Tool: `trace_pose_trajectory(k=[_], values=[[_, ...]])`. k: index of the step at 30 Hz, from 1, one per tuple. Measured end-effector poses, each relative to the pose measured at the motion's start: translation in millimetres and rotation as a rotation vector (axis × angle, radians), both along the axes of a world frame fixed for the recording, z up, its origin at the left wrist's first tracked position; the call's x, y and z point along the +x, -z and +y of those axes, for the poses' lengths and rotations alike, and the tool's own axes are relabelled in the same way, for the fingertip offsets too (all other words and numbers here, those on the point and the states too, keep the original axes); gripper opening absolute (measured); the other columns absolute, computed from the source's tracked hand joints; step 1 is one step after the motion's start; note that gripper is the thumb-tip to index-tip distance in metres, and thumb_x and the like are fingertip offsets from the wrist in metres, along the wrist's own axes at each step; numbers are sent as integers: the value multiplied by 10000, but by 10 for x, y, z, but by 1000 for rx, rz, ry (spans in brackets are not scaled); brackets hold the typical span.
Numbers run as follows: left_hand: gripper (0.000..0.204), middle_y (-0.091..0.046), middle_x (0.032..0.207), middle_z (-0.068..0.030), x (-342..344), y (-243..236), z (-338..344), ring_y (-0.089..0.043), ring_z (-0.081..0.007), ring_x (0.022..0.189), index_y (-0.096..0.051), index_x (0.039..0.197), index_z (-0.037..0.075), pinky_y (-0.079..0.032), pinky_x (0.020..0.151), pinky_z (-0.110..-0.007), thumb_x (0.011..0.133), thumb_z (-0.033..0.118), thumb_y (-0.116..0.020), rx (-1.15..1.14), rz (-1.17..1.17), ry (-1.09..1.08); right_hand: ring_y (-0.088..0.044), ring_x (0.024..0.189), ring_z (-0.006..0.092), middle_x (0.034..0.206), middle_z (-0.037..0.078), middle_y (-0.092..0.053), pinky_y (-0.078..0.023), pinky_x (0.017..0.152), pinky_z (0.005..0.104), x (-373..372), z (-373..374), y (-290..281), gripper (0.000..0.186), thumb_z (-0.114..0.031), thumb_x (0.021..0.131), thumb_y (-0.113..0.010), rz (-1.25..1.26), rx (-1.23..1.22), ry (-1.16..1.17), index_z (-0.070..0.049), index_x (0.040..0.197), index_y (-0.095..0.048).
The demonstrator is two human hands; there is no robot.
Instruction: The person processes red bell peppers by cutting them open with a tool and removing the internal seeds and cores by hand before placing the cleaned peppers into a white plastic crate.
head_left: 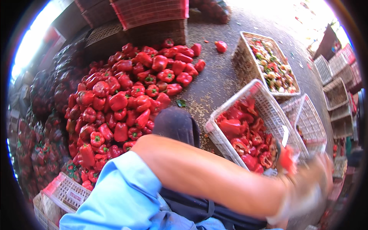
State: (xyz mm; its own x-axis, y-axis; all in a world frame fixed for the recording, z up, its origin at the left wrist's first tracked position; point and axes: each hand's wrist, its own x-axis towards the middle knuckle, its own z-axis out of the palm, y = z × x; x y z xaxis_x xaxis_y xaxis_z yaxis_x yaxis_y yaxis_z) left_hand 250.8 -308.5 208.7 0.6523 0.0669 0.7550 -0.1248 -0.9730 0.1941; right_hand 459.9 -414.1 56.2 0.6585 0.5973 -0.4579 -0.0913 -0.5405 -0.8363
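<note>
My left forearm, in a light blue sleeve, crosses in front of me to the right. At its end my left hand (309,183), in a soiled, pale glove, is heavily smeared by motion. It appears closed on a red bell pepper (287,160), also blurred, by the rim of a pale plastic crate (226,153). Inside that crate lie cut red pepper pieces (245,132). A narrow white strip (285,135) shows just above the held pepper; I cannot tell what it is. My right hand cannot be made out in the blur.
A big heap of whole red peppers (120,101) covers the floor at left, beside filled net bags (44,143). Beyond my crate stands another crate (245,63) of pepper cores and trimmings. More crates (308,119) are at right, and one (67,195) is at lower left.
</note>
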Motion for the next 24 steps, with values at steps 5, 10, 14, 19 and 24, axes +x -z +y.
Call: trace_pose_trajectory(k=[5,10,14,19,24], values=[[306,-640,865,-141,47,-93,-30,-654,-301,823,-621,957,50,-525,663,-417,691,113,-759,48,81,68,-534,502,57,744,-18,-681,-399,418,232,94,-373,247,263,-343,1016,-705,74,-39,101,-105,1123,-730],[289,-629,854,-122,173,-189,-14,-628,-270,799,-623,934,52,-494,634,-398,681,111,-750,40,132,107,-489,448,73,683,5,-597,-354,365,252,91,-490,250,390,-433,1036,-636,-103,-45,-17,-56,1064,-729],[274,-620,844,-107,216,-200,24,-607,-245,779,-625,915,54,-470,611,-382,674,109,-742,33,154,83,-514,464,67,755,19,-677,-402,374,243,104,-436,224,304,-311,1031,-685,138,73,123,-48,1180,-716],[257,-609,833,-88,315,-237,1,-581,-214,755,-627,892,56,-439,582,-363,664,107,-733,52,191,60,-535,498,90,788,46,-665,-400,391,231,50,-342,230,328,-309,1042,-642,202,125,87,-24,1193,-695],[239,-598,821,-69,528,-334,-106,-555,-183,731,-629,869,58,-409,553,-344,654,105,-723,71,265,17,-508,431,96,770,60,-672,-381,358,258,17,-413,63,333,-371,1037,-665,207,150,158,-54,1130,-706]])
